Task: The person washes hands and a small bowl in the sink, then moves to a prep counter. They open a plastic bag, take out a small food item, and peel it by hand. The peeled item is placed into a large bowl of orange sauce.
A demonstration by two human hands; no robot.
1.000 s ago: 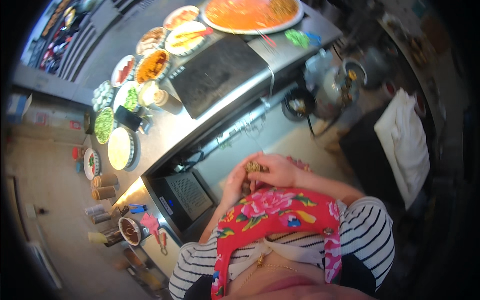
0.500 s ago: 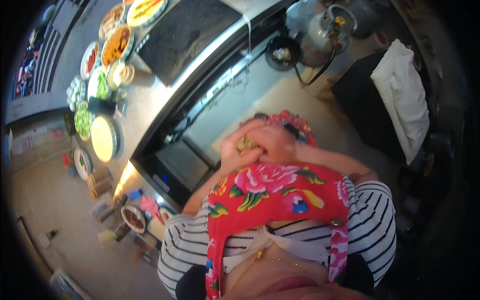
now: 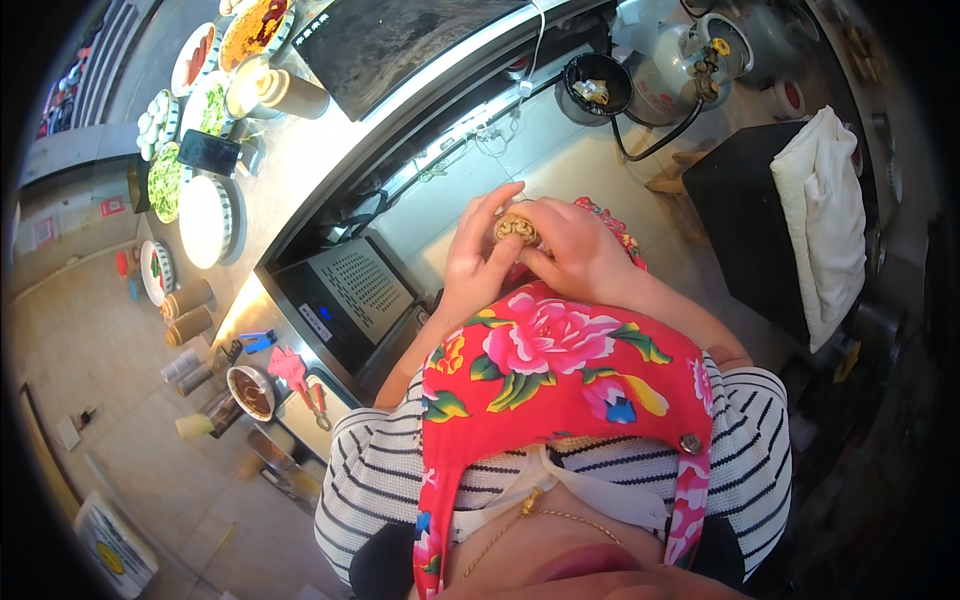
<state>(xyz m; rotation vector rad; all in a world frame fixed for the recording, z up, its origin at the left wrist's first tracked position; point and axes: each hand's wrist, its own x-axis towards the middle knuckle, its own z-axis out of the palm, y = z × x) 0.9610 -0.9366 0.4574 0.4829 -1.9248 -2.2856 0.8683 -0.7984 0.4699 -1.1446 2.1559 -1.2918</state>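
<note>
- While your left hand (image 3: 472,257) curls around the bumpy tan lump (image 3: 515,231), your right hand (image 3: 582,252) wraps its other side.
- It sits between your hands, at their thumb edges, partly showing.

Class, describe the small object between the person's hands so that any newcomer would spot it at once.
Start at the red floral apron in the lower middle of the picture. Just above it, the left hand and right hand meet, cupped around a small tan bundle. Its knobbly, coiled-looking surface sets it apart from the smooth hands around it.
</note>
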